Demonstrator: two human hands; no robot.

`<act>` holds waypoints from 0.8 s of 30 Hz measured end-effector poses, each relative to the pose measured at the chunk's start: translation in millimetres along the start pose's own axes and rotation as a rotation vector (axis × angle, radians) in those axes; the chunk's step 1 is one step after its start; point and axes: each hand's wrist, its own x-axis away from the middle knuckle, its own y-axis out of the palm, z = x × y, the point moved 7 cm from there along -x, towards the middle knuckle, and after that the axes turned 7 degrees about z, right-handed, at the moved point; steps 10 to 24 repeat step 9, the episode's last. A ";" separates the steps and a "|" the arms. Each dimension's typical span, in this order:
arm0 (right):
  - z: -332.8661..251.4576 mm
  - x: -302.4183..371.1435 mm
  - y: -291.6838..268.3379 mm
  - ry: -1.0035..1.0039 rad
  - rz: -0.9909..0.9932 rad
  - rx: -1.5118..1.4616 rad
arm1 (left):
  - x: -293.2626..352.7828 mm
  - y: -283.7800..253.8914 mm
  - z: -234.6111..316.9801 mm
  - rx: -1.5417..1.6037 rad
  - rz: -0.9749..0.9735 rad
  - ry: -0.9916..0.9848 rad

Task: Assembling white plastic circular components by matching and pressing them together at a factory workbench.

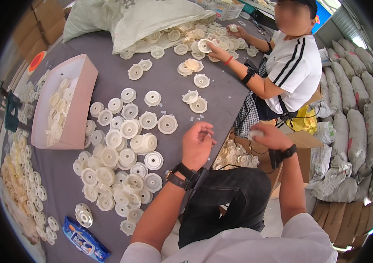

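My right hand (273,137) pinches a whitish round plastic part (255,133), mostly hidden by the fingers, above a cardboard box (305,151) beside my knee. Inside that box lies a heap of similar cream plastic parts (234,155). Over the table's near edge hovers my left hand (197,143), fingers loosely curled and a little apart, with nothing visible in it. Left of it, a big pile of flanged, translucent white plastic discs (110,156) spreads over the grey tabletop (169,153). A few more discs (198,104) lie farther off, with small clear scraps around them.
A pink box (91,81) holding parts stands at left. At the back, a white woven sack (151,22) spills parts, where a co-worker (296,65) handles a disc. A blue wipes packet (83,240) lies near left. Filled sacks (353,118) are stacked right.
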 end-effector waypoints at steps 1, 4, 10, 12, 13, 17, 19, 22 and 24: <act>-1.7 2.4 3.1 -0.088 -0.034 0.285 | -0.6 -1.0 -0.6 0.005 0.007 0.002; -54.2 -18.2 0.5 -0.304 0.246 0.249 | 0.6 -7.4 -1.8 -0.035 0.017 0.010; -156.6 -96.9 25.4 -0.481 0.351 -0.065 | -0.2 -5.1 -5.0 0.003 -0.004 -0.013; -156.6 -96.9 25.4 -0.481 0.351 -0.065 | -0.2 -5.1 -5.0 0.003 -0.004 -0.013; -156.6 -96.9 25.4 -0.481 0.351 -0.065 | -0.2 -5.1 -5.0 0.003 -0.004 -0.013; -156.6 -96.9 25.4 -0.481 0.351 -0.065 | -0.2 -5.1 -5.0 0.003 -0.004 -0.013; -156.6 -96.9 25.4 -0.481 0.351 -0.065 | -0.2 -5.1 -5.0 0.003 -0.004 -0.013; -156.6 -96.9 25.4 -0.481 0.351 -0.065 | -0.2 -5.1 -5.0 0.003 -0.004 -0.013; -156.6 -96.9 25.4 -0.481 0.351 -0.065 | -0.2 -5.1 -5.0 0.003 -0.004 -0.013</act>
